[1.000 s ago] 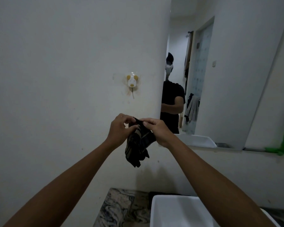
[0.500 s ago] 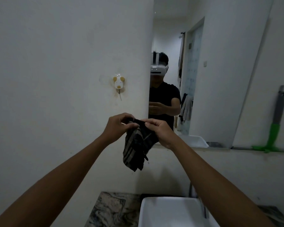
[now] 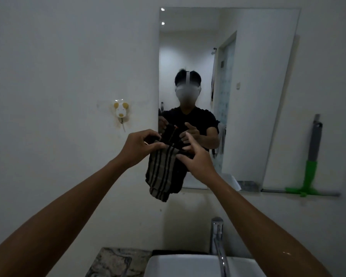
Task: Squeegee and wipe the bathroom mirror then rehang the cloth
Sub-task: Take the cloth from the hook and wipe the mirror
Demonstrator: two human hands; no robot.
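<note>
Nearest, the white sink [image 3: 188, 264] and its chrome tap [image 3: 218, 242] sit at the bottom edge, a marbled counter [image 3: 118, 262] to their left. Above them the striped cloth [image 3: 162, 172] hangs bunched in mid-air, just before the mirror's lower left corner. The left hand [image 3: 138, 148] pinches the cloth's top between thumb and fingertips; the right hand [image 3: 198, 158] has its fingers spread, only lightly touching the fabric. Beyond, the hook [image 3: 120, 112] sits on the wall left of the mirror [image 3: 258, 96], and the green squeegee [image 3: 310, 176] leans at its right. To hang it well, find the loop or a single corner, hold it open, and bring it over the hook.
</note>
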